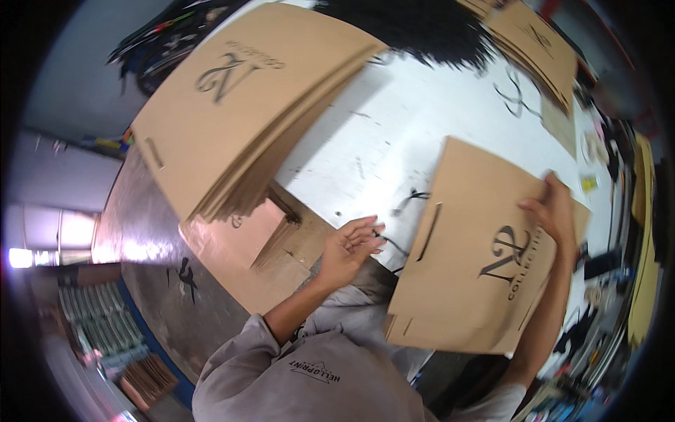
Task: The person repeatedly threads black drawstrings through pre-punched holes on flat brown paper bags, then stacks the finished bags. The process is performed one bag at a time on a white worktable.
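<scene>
Gripping a brown paper bag (450, 232) by its right side, thumb on the printed face, a worker's right hand (557, 216) holds it at the near edge of a white table (344, 155). The left hand (350, 247) is half curled just beside it, a black cord (395, 244) at its fingertips; whether they pinch it cannot be told. Leftward sits a bag stack (260, 98).

Black strand pile (415, 28) cut off, top edge. Right forearm (545, 316) hides part of brown bag (450, 281). Clutter (587, 366) blurred, lower right.
</scene>
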Demonstrator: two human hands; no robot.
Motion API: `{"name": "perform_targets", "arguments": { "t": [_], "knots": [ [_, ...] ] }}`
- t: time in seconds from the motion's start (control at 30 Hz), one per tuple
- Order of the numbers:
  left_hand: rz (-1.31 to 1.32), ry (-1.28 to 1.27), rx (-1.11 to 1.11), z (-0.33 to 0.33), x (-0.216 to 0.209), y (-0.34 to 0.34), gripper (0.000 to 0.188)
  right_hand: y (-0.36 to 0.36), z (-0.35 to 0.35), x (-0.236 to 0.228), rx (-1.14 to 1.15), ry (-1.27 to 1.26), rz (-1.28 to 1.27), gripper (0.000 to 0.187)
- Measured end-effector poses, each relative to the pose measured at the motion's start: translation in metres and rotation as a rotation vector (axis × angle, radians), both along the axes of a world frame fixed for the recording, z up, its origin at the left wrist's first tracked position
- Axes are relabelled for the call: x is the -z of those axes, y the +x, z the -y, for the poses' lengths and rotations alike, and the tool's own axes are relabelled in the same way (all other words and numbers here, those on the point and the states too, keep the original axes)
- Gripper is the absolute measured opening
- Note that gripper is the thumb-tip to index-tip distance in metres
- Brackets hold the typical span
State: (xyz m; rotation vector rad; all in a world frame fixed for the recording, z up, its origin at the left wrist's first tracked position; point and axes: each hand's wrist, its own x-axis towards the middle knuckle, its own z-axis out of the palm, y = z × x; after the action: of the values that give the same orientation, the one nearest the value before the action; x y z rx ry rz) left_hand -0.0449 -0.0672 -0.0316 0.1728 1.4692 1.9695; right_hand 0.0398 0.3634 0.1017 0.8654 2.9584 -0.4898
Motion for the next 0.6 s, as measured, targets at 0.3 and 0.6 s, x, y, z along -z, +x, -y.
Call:
{"name": "perform_targets", "arguments": {
  "t": [0.3,0.6],
  "knots": [
    [-0.515,-0.211,-0.033,-0.008,0.0,0.018,0.065,-0.066,0.088,-0.126,0.182,0.658,-1.159,0.02],
    [-0.711,-0.078,0.188,-0.011,-0.033,0.061,0.04,-0.248,0.267,-0.032,-0.98,0.221,-1.212,0.041]
  ]
}}
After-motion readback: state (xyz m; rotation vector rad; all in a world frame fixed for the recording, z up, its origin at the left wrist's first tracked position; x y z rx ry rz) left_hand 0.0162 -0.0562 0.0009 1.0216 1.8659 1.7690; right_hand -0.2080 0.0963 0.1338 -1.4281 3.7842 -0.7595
